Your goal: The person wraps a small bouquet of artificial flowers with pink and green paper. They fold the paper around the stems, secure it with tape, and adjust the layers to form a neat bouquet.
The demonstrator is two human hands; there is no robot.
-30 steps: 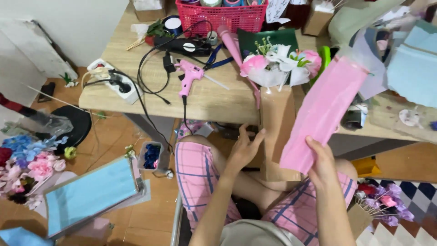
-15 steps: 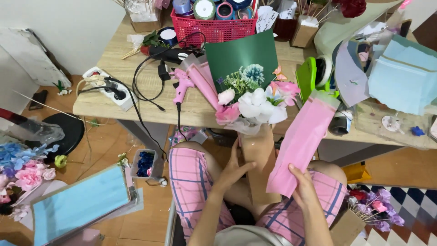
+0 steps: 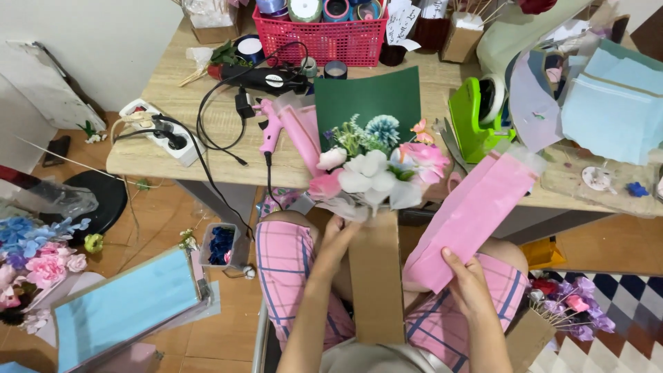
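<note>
Overhead, red basket (image 3: 324,41) holding ribbon spools (image 3: 305,8)

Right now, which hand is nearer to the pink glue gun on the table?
Left. The left hand grips the bouquet just below the pink glue gun; the right hand holds the pink paper, farther away.

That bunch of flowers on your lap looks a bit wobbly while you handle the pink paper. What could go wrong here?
The bouquet stands on a brown cardboard strip, steadied only by the left hand, so it might tip over. The right hand holds the pink paper by its lower edge alone; the sheet could sag or crease. The pink glue gun lies near the table's edge, its cord hanging down by the knee, where it might snag.
</note>
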